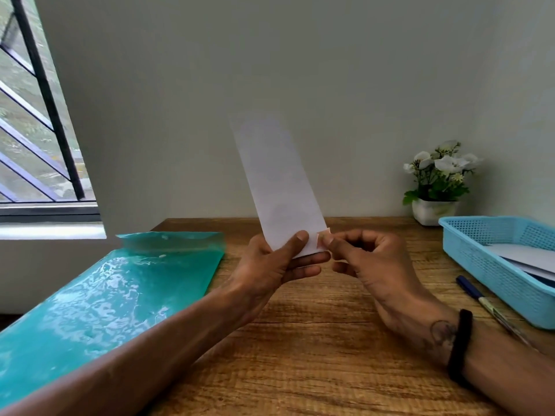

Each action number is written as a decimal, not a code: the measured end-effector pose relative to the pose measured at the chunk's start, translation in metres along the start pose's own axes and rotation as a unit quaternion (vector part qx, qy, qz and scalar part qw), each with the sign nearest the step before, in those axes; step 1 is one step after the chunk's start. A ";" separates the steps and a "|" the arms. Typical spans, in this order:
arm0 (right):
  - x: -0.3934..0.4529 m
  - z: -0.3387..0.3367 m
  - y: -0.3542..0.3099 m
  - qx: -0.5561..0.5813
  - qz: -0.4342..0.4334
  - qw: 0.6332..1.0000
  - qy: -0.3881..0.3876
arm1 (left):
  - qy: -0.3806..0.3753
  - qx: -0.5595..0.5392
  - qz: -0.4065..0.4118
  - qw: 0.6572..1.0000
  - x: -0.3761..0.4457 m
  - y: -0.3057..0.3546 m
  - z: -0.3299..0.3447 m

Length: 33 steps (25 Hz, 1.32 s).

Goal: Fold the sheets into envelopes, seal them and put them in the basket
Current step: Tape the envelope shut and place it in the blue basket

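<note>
Left hand (pixel 270 262) grips the lower end of the folded white envelope (pixel 279 187): thumb across the near face, fingers behind it. Envelope held upright at frame centre, above the wooden table (pixel 300 340), leaning slightly toward the upper left; its top edge is blurred against the wall.

Right hand (pixel 369 259) has its fingers curled, thumb and forefinger pinching a small piece of tape (pixel 323 237) at the envelope's lower right corner. Tape is pale, with a jagged edge, and touches the paper edge; how much of it is stuck down cannot be told.

Right wrist carries a black band (pixel 459 346), low right of frame.

Blue basket (pixel 480 265) sits at the right edge of frame on the table, with white paper (pixel 522 256) lying inside it. Blue pen (pixel 480 301) lies on the table just beside the basket's near wall.

Teal plastic folder (pixel 105 310) lies at lower left, flap open at its far end. White potted flowers (pixel 438 181) stand at the table's back edge, right of centre, behind the basket.
</note>
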State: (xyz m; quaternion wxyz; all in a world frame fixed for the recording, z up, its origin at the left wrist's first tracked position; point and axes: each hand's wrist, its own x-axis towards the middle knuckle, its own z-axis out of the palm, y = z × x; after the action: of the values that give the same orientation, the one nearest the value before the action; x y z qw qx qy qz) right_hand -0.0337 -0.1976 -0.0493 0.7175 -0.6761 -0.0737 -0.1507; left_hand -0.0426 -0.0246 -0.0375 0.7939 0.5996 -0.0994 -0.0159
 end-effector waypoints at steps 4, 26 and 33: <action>-0.001 0.001 -0.001 0.001 -0.005 1.000 0.000 | -0.004 -0.011 0.011 1.000 0.001 -0.004 0.001; 0.000 -0.001 0.002 -0.041 -0.026 0.999 -0.008 | 0.013 0.010 0.016 1.000 0.003 -0.007 -0.003; 0.001 -0.002 0.002 -0.053 -0.025 0.998 -0.010 | 0.017 0.048 0.043 0.998 0.007 -0.010 -0.003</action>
State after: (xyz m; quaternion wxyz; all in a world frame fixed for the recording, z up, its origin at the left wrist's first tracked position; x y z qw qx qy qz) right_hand -0.0325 -0.1998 -0.0514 0.6762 -0.7122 -0.0895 -0.1659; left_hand -0.0345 -0.0256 -0.0469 0.7659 0.6322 -0.1123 0.0331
